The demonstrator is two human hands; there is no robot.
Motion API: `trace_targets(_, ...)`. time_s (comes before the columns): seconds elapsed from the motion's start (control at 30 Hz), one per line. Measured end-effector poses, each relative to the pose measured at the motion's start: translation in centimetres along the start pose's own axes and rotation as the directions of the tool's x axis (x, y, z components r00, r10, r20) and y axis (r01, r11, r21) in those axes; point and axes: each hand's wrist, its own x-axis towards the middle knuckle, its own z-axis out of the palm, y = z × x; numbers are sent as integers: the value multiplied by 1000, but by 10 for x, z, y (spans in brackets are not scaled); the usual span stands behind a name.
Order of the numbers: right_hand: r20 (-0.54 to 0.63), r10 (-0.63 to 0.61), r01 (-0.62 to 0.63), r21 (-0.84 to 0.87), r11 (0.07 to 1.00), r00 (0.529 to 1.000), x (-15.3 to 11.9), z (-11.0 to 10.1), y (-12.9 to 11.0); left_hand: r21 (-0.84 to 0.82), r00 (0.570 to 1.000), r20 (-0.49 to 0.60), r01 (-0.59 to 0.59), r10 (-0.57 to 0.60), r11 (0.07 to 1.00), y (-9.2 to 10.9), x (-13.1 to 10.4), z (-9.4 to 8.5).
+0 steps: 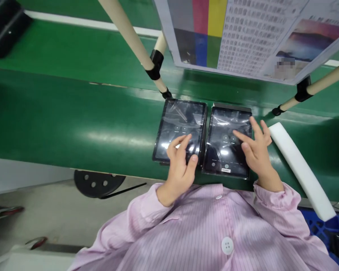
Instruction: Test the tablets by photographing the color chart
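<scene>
Two dark tablets lie side by side on the green workbench, both with lit icons on glossy screens. Over the lower right part of the left tablet (169, 124) is my left hand (182, 165), thumb and fingers apart, holding nothing. My right hand (258, 150) is spread at the right edge of the right tablet (220, 124), its index finger pointing at the icons near the screen's middle. Whether that fingertip touches the glass I cannot tell. A small white label (226, 170) sits at the right tablet's lower edge.
Beyond the tablets, a printed board (243, 37) with colour blocks stands on beige tube legs (130, 34). A long white foam bar (302, 171) lies at the right, overhanging the bench edge. Below left is a round black stool seat (97, 184); a blue crate (315, 222) is lower right.
</scene>
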Motion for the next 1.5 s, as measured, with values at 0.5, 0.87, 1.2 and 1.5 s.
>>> trace_targets(0.5,-89,15,-25,-108,994,996,-33,-9,-9,587,962,154,94,-225,804,-34,50,-31)
trace_targets(0.87,-106,49,-70,-210,975,993,-47,-6,-2,476,991,132,-83,23,875,-22,26,-18)
trace_targets(1.2,-164,163,-151,86,985,973,-47,-6,7,500,978,160,35,-132,865,-16,38,-15)
trace_targets(1.5,-155,305,-236,353,905,940,-51,11,18,280,953,289,11,-95,960,-16,32,-10)
